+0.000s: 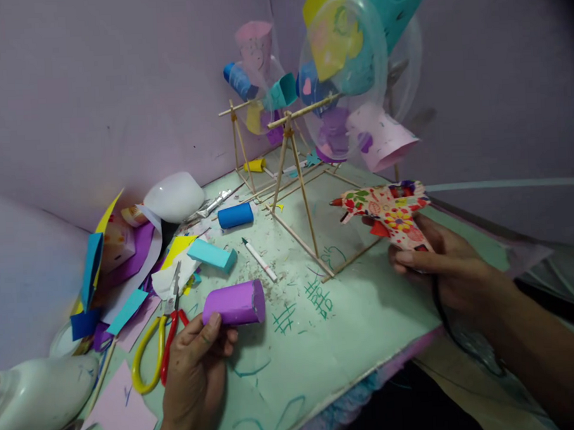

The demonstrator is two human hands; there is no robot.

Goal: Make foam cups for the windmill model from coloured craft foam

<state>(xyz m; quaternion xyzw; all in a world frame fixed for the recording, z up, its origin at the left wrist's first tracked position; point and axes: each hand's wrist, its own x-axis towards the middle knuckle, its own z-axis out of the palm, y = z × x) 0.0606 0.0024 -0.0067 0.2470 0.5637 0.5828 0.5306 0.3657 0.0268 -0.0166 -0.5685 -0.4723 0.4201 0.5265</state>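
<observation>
In my left hand (200, 358) is a purple paper tube (234, 304), held by its near end above the table, fingers and thumb closed on it. My right hand (434, 253) grips a glue gun (386, 214) covered in flowery patterned material, its reddish nozzle pointing left. A dark cord hangs from the gun's handle. Between and beyond my hands stands a stick frame (310, 201) carrying a wheel of clear plastic discs (379, 46) with coloured paper cups around it. Scissors (162, 347) with yellow and red handles lie beside my left hand.
A second, smaller wheel (257, 83) on sticks stands behind. On the table (358, 313) lie a blue tube (235, 215), a turquoise paper box (212, 255) and a white marker (259, 259). Paper scraps, a white bottle (42, 397) and another white container (174, 198) crowd the left side.
</observation>
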